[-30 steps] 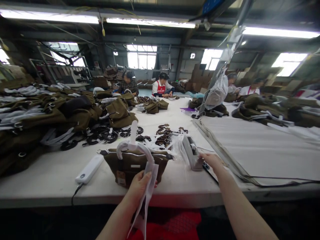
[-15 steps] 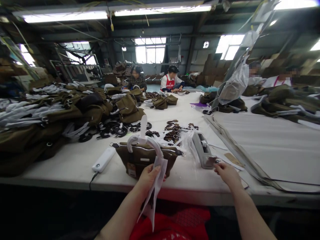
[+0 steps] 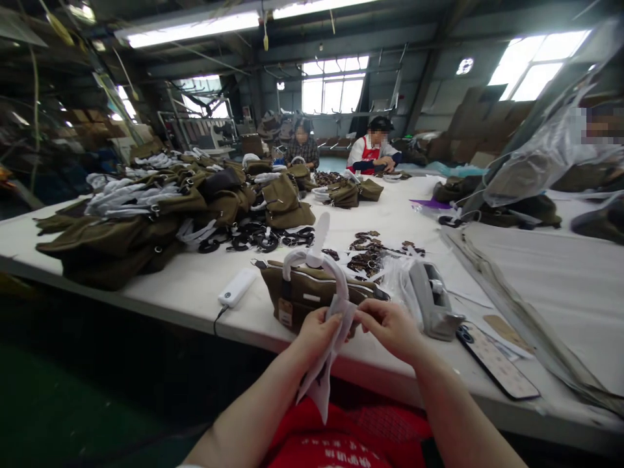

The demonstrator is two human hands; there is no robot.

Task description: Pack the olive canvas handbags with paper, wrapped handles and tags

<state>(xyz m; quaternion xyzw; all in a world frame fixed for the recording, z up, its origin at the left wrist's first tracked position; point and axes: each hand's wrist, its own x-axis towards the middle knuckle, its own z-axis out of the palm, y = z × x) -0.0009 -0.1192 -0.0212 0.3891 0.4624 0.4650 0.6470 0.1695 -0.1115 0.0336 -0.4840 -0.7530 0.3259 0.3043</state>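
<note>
An olive bag [image 3: 307, 292] stands on the white table [image 3: 190, 289] in front of me, its handle wrapped in white foam sheet [image 3: 319, 263]. My left hand [image 3: 319, 331] is closed on the loose end of that white wrap [image 3: 316, 383], which hangs down over the table edge. My right hand [image 3: 390, 328] meets it at the wrap, fingers pinched together on something too small to make out. A grey tape dispenser [image 3: 433, 302] sits just right of the bag.
A white power bank [image 3: 237, 287] with cable lies left of the bag. A phone [image 3: 497, 361] lies at the right. Piles of olive bags [image 3: 146, 221], black straps [image 3: 253, 239] and metal fittings [image 3: 370, 250] cover the table beyond. Other people [image 3: 373, 153] work at the far end.
My right hand has left the tape dispenser and come left to the white wrap beside my left hand. The view has swung left.
</note>
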